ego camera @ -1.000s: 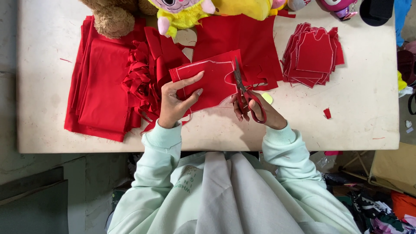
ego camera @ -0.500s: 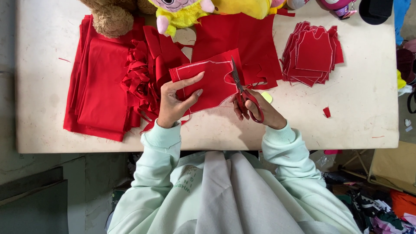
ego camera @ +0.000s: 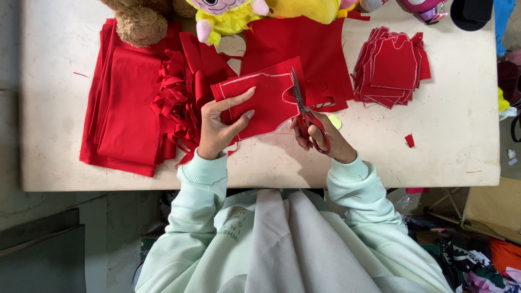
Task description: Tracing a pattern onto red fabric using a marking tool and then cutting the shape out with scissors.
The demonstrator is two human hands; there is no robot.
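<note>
- The pale bench point(ego camera: 461, 157) carries everything; toys line its far edge, a brown teddy bear point(ego camera: 142, 21) and a yellow plush doll point(ego camera: 228, 16) among them.
- Folded red fabric point(ego camera: 127, 108) lies at the left, with curled red offcuts point(ego camera: 173, 108) beside it.
- A stack of cut red pieces point(ego camera: 392, 68) sits well apart to the right.
- The chalk-marked red fabric piece point(ego camera: 266, 97) lies at the middle, a little nearer the person than a second ago.
- The left hand point(ego camera: 220, 122) pinches its near left edge, fingers extended over the cloth.
- The right hand point(ego camera: 323, 135) is closed through the red-handled scissors point(ego camera: 306, 111), whose blades have advanced along the right-hand chalk line, so the cut is progressing.
</note>
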